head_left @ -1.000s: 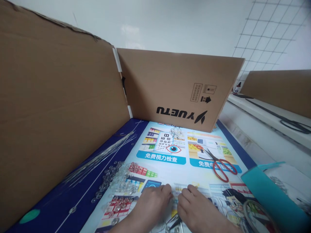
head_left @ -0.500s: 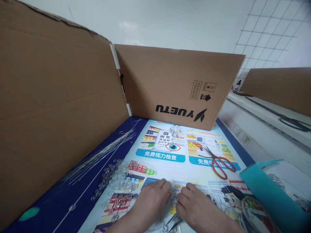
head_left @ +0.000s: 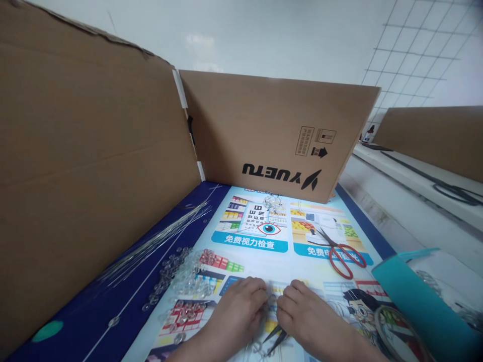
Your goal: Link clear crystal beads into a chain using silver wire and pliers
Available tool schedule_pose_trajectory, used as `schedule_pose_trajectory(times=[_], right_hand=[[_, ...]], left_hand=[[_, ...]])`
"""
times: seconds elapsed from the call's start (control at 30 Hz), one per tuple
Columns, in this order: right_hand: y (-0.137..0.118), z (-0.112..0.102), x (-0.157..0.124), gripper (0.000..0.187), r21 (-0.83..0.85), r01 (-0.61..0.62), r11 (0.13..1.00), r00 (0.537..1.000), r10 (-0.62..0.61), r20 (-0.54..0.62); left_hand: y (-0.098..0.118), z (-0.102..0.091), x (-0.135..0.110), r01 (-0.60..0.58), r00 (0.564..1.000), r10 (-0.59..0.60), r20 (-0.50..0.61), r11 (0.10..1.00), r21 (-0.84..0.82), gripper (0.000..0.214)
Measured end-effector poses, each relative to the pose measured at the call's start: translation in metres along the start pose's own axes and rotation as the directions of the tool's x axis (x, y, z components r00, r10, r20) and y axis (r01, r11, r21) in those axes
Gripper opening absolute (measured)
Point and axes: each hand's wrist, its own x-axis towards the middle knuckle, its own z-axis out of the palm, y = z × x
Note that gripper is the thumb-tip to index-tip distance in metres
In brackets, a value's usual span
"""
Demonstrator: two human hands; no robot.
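Note:
My left hand [head_left: 243,305] is closed, fingertips pinched together low in the middle of the view. What it pinches is hidden behind the fingers. Close on its right, my right hand [head_left: 302,312] is curled, with the dark pointed jaws of pliers [head_left: 277,338] sticking out beneath its palm, slightly apart. The handles are hidden by that hand. A clear bead [head_left: 271,300] shows in the narrow gap between both hands. More clear beads [head_left: 192,276] lie heaped left of my left hand, and a few loose ones [head_left: 257,347] lie below the hands.
Red-handled scissors [head_left: 341,254] lie beyond my right hand. Thin wires [head_left: 158,239] run along the left side. A teal box [head_left: 422,296] and a round ring-shaped object [head_left: 396,332] are at right. Cardboard panels [head_left: 279,130] stand at the back and left.
My right hand has shifted slightly right, widening the gap between the hands. The pliers' jaws have moved up and right and show more fully. The left hand has barely moved.

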Motion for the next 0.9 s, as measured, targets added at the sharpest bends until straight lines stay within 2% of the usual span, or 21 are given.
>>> schedule_pose_trajectory(times=[0.23, 0.4, 0.7, 0.9], right_hand=[[-0.001, -0.001, 0.0, 0.005, 0.005, -0.001, 1.0, 1.0, 0.001, -0.005], [0.002, -0.004, -0.002, 0.005, 0.065, -0.011, 0.998, 1.0, 0.01, 0.016], [0.01, -0.003, -0.002, 0.016, 0.266, -0.2, 0.943, 0.979, 0.179, 0.101], [0.012, 0.001, 0.01, 0.016, 0.328, -0.262, 0.908, 0.965, 0.242, 0.101]], left_hand=[[0.003, 0.003, 0.002, -0.014, 0.999, 0.013, -0.032, 1.0, -0.006, 0.016], [0.0, 0.004, 0.003, -0.001, 0.999, -0.002, -0.04, 0.999, -0.054, 0.018], [-0.001, 0.0, 0.004, 0.0, 1.0, -0.003, -0.029, 0.994, -0.111, 0.018], [-0.001, -0.001, 0.004, 0.021, 1.0, -0.024, -0.016, 0.992, -0.127, 0.022]])
